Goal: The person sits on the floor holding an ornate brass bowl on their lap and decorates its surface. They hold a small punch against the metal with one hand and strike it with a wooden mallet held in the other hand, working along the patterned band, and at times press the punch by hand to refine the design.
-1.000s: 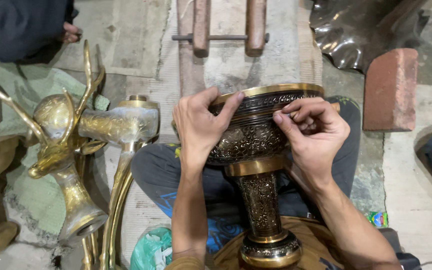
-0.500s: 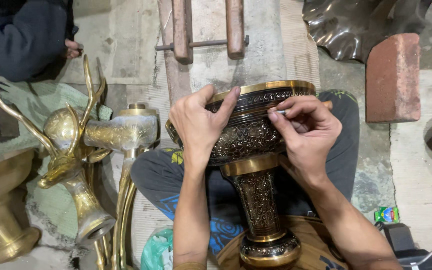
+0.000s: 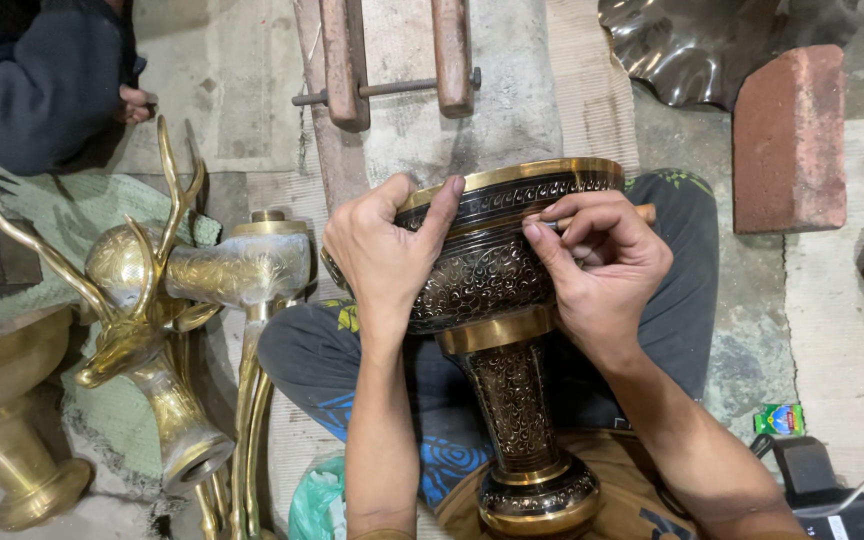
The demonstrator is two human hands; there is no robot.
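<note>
An engraved brass vase with dark patterned bands lies across my lap, its bowl away from me and its foot toward me. My left hand grips the left side of the bowl, thumb on the rim. My right hand pinches a thin tool with a wooden handle and holds its tip against the dark band just under the rim.
A brass deer figure with antlers and other brass pieces stand at the left. Another person's dark sleeve shows at top left. A red brick lies at right, wooden clamp bars ahead, a small green box at lower right.
The view has shifted slightly; both hands stay on the vase, with my right hand's fingers moving a little along the band under the rim.
</note>
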